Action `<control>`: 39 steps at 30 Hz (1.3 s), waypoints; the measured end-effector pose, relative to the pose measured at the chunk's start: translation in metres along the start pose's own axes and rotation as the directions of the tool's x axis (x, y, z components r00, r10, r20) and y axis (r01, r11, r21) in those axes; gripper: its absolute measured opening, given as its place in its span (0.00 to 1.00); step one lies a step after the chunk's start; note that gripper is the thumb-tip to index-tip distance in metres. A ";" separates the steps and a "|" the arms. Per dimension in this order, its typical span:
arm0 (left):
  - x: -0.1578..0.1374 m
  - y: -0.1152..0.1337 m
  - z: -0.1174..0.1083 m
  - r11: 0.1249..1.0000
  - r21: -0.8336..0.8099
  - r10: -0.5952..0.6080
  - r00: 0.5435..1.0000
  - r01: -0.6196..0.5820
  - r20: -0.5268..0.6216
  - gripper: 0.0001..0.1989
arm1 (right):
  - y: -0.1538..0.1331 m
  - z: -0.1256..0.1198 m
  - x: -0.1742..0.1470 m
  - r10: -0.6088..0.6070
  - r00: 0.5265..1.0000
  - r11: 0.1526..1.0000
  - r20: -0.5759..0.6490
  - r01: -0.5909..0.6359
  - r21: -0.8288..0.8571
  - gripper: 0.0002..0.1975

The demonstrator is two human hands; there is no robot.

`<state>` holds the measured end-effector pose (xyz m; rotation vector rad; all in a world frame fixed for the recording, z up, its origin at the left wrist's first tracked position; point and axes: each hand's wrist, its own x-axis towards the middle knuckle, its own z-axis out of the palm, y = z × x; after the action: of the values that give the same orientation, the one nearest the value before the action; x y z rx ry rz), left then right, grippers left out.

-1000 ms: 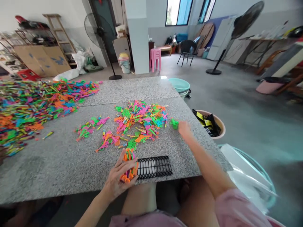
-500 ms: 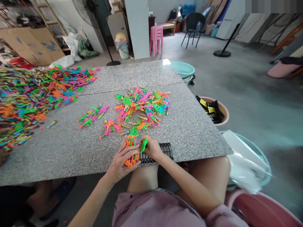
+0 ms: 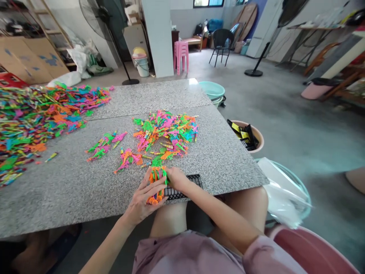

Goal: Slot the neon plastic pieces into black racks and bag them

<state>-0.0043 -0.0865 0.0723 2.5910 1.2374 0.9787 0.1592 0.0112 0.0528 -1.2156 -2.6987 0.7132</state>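
Note:
A black grid rack (image 3: 182, 188) lies at the table's near edge. Several bright plastic toy guns (image 3: 156, 186), mostly orange with green and pink, stand in a tight row at its left end. My left hand (image 3: 142, 198) is curled around that row from the left, fingers across it. At the row's right side, my right hand (image 3: 176, 178) is closed on a green toy gun (image 3: 165, 178), partly hidden by the fingers. Just beyond both hands spreads a loose pile of coloured toy guns (image 3: 168, 131). Two smaller clusters (image 3: 104, 144) lie to the left of it.
A far bigger heap of coloured pieces (image 3: 42, 118) covers the left of the speckled table (image 3: 228, 152). Right of the table are a tub with black racks (image 3: 246, 135), clear plastic bags (image 3: 282, 190) and a red basin (image 3: 308, 243). Someone's leg shows lower left.
My right hand has brought the green toy gun left and against the row, where it now stands beside the others. My left hand keeps its hold. The view has tilted up slightly.

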 end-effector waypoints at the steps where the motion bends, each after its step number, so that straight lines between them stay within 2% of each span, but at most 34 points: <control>1: 0.002 0.000 -0.001 1.000 0.001 0.007 1.000 -0.007 0.000 0.16 | -0.003 0.002 -0.001 0.016 1.000 1.000 -0.009 -0.017 -0.010 0.20; 3: 0.006 -0.001 -0.003 0.999 0.016 0.031 1.000 -0.031 0.001 0.17 | -0.007 0.007 -0.002 0.011 1.000 1.000 -0.019 -0.011 0.001 0.19; 5: 0.009 -0.002 -0.005 0.997 0.045 0.064 0.998 -0.065 0.007 0.19 | -0.003 0.011 -0.003 -0.045 0.999 0.997 -0.021 0.046 0.058 0.18; 7: 0.009 -0.004 -0.007 0.994 0.064 0.083 0.996 -0.084 0.021 0.19 | 0.014 0.010 -0.005 -0.140 0.989 0.977 -0.053 0.147 0.157 0.20; 8: 0.009 -0.004 -0.008 0.994 0.067 0.080 0.996 -0.082 0.030 0.19 | 0.027 0.005 -0.004 -0.142 0.985 0.967 -0.099 0.160 0.199 0.20; 9: 0.007 -0.005 -0.008 0.995 0.066 0.071 0.997 -0.074 0.035 0.18 | 0.043 -0.003 -0.003 -0.090 0.983 0.966 -0.161 0.126 0.226 0.20; 10: 0.005 -0.005 -0.008 0.996 0.065 0.062 0.998 -0.064 0.033 0.18 | 0.061 -0.013 0.000 0.036 0.971 0.971 -0.235 0.022 0.238 0.18; 11: 0.004 -0.006 -0.007 0.996 0.063 0.055 0.998 -0.056 0.026 0.18 | 0.079 -0.024 0.004 0.244 0.916 0.956 -0.319 -0.172 0.237 0.14; 12: 0.003 -0.006 -0.006 0.997 0.063 0.052 0.999 -0.053 0.012 0.19 | 0.096 -0.037 0.011 0.439 0.807 0.897 -0.395 -0.373 0.236 0.13; 13: 0.002 -0.006 -0.005 0.997 0.063 0.053 0.999 -0.053 -0.003 0.19 | 0.111 -0.049 0.019 0.565 0.709 0.823 -0.422 -0.519 0.230 0.14; 14: 0.001 -0.005 -0.003 0.996 0.063 0.057 0.998 -0.056 -0.018 0.19 | 0.123 -0.059 0.028 0.629 0.651 0.770 -0.426 -0.599 0.221 0.15; 15: 0.001 -0.005 -0.002 0.997 0.063 0.056 0.998 -0.054 -0.028 0.19 | 0.132 -0.067 0.037 0.666 0.616 0.732 -0.422 -0.647 0.211 0.16; 16: 0.002 -0.004 -0.001 0.997 0.066 0.052 0.998 -0.050 -0.036 0.18 | 0.138 -0.073 0.046 0.679 0.610 0.719 -0.408 -0.666 0.201 0.17; 19: 0.002 -0.001 0.000 0.996 0.080 0.034 0.998 -0.029 -0.058 0.17 | 0.144 -0.079 0.060 0.689 0.623 0.712 -0.372 -0.678 0.183 0.16; 22: 0.003 0.003 -0.003 0.997 0.070 0.035 0.998 -0.030 -0.060 0.17 | 0.149 -0.078 0.048 0.696 0.630 0.703 -0.344 -0.695 0.149 0.15; 25: 0.005 0.004 -0.004 0.999 0.047 0.028 0.998 -0.025 -0.059 0.17 | 0.156 -0.076 0.012 0.693 0.625 0.697 -0.360 -0.709 0.110 0.15; 27: 0.007 0.004 -0.004 0.999 0.047 0.018 0.998 -0.015 -0.064 0.17 | 0.154 -0.069 -0.019 0.661 0.632 0.727 -0.404 -0.673 0.138 0.12; 28: 0.008 0.005 -0.004 0.998 0.057 0.015 0.998 -0.011 -0.065 0.17 | 0.150 -0.063 -0.034 0.640 0.643 0.756 -0.420 -0.626 0.194 0.09; 30: 0.010 0.006 -0.005 0.996 0.092 0.008 0.998 -0.002 -0.068 0.18 | 0.133 -0.047 -0.060 0.609 0.683 0.788 -0.404 -0.460 0.410 0.06; 31: 0.011 0.007 -0.007 0.994 0.112 0.002 0.998 0.005 -0.064 0.19 | 0.122 -0.037 -0.070 0.595 0.718 0.758 -0.361 -0.351 0.550 0.08; 32: 0.013 0.008 -0.008 0.991 0.131 -0.006 0.999 0.013 -0.053 0.20 | 0.109 -0.026 -0.077 0.574 0.762 0.690 -0.301 -0.251 0.679 0.11; 35: 0.019 0.011 -0.014 0.986 0.166 -0.023 0.999 0.015 0.046 0.19 | 0.067 0.004 -0.088 0.452 0.881 0.436 -0.143 -0.078 0.897 0.16; 37: 0.022 0.013 -0.017 0.984 0.179 -0.023 0.994 0.003 0.108 0.15 | 0.044 0.020 -0.089 0.395 0.914 0.363 -0.098 -0.057 0.930 0.16; 39: 0.024 0.015 -0.018 0.984 0.180 -0.022 0.992 -0.001 0.128 0.12 | 0.027 0.032 -0.089 0.410 0.908 0.373 -0.088 -0.079 0.925 0.14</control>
<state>0.0060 -0.0825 0.1038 2.7283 1.3620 0.7137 0.2287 -0.0506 0.0211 -1.2075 -1.3626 1.5874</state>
